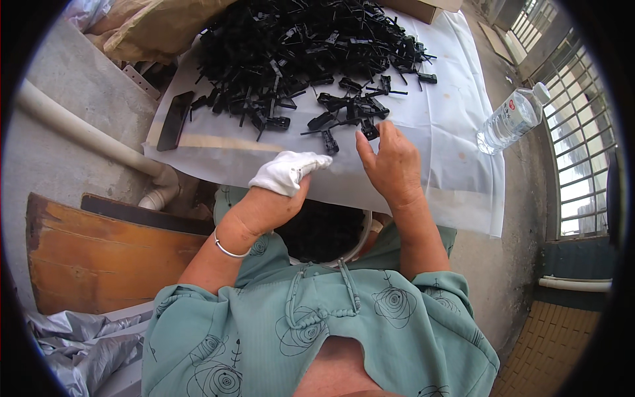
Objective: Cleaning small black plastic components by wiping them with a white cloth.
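Small black plastic parts with thin stems make a big heap (297, 49) on the white-covered table (450, 152). At the near edge of the heap, my right hand (395, 162) has its thumb and forefinger around one black plastic part (370, 131). My left hand (284, 177), its fingers in a white cloth glove, is closed with the fingertips pressed together. Those fingertips are close to a loose black part (329, 141) lying on the sheet; whether they hold anything is hidden. Below the table edge, between my knees, stands a white-rimmed bucket (366, 231) with a dark mass inside.
A dark phone (175, 120) lies at the table's left edge. On the right edge a clear water bottle (509, 120) stands. A cardboard box (417, 9) sits at the back, brown wrapping (155, 33) at the far left. A wooden board (112, 255) and a pipe (86, 129) are at left.
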Motion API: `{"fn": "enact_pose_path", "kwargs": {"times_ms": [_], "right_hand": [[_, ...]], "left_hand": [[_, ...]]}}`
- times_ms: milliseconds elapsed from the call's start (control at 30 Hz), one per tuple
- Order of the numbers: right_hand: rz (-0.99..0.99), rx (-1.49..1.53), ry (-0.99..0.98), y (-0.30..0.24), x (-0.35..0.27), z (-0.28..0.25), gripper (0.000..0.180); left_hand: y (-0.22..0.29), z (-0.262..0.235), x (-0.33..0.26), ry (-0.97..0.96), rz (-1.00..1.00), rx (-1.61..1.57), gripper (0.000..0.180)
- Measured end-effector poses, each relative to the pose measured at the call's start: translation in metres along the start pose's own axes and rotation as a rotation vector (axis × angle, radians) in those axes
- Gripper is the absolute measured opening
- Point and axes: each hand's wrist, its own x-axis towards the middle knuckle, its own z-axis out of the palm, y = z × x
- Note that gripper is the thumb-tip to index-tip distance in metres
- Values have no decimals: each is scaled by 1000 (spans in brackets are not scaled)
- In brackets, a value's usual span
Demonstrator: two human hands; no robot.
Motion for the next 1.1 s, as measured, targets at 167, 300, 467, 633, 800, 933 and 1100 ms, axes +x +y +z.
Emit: {"fn": "enact_pose_path", "kwargs": {"times_ms": [167, 300, 467, 633, 800, 933, 1100], "right_hand": [[-11, 77, 222, 5, 8, -4, 27], [41, 167, 170, 7, 11, -16, 28], [-54, 883, -669, -15, -4, -23, 29], [72, 820, -473, -30, -10, -10, 23], [-367, 812, -147, -48, -17, -10, 19], [-306, 774, 36, -44, -21, 4, 18], [-20, 822, -137, -36, -14, 1, 16]], "left_hand": [[-9, 8, -4, -57, 214, 143, 21], [1, 4, -3, 146, 161, -16, 22], [-1, -3, -4, -70, 44, -426, 36], [0, 11, -10, -68, -150, -724, 31], [-3, 20, -7, 142, -269, -717, 21], [-4, 20, -8, 57, -371, -907, 27], [5, 19, -9, 42, -308, -799, 31]]}}
